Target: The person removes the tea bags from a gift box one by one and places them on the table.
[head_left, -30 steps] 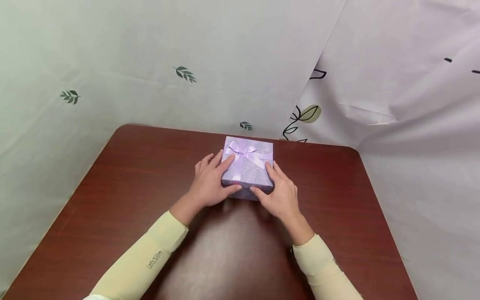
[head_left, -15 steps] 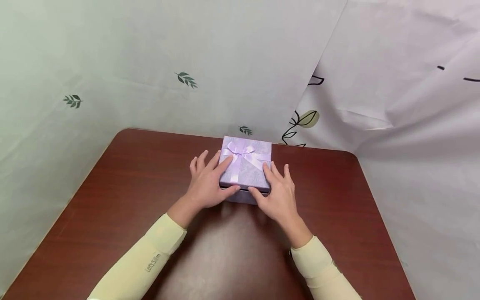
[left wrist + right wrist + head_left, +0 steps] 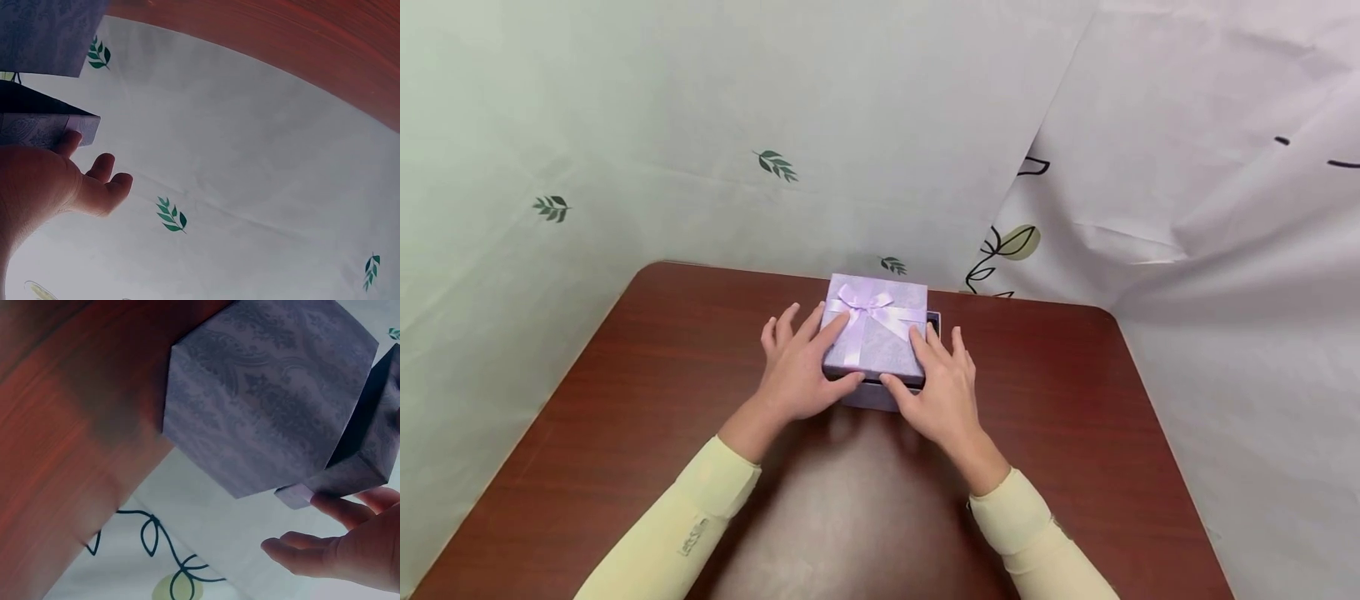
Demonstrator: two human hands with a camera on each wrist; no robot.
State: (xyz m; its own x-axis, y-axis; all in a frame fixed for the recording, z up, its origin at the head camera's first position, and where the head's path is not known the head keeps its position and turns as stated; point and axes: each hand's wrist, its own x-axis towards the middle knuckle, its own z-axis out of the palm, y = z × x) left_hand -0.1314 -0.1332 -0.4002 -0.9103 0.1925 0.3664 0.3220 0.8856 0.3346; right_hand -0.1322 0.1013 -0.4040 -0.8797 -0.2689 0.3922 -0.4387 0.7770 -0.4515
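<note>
A lavender patterned gift-box lid (image 3: pixel 883 354) with a satin bow (image 3: pixel 868 309) sits raised above its box base (image 3: pixel 875 398). My left hand (image 3: pixel 793 375) grips the lid's left side, thumb at the front rim. On the opposite side my right hand (image 3: pixel 946 392) grips it the same way. A dark gap shows between lid (image 3: pixel 34 129) and base (image 3: pixel 44 37) in the left wrist view. In the right wrist view, the base (image 3: pixel 269 394) stands on the table while the lid (image 3: pixel 381 440) hangs apart from it, shifted sideways. The box's inside is mostly hidden.
The box stands near the far edge of a reddish-brown wooden table (image 3: pixel 1060 417). Behind it hangs a pale cloth backdrop (image 3: pixel 850 100) with leaf prints, which continues down the right side.
Both hands have lifted the lid off the base and shifted it left. A strip of the base's right rim and dark inside now shows. The base has stayed on the table.
</note>
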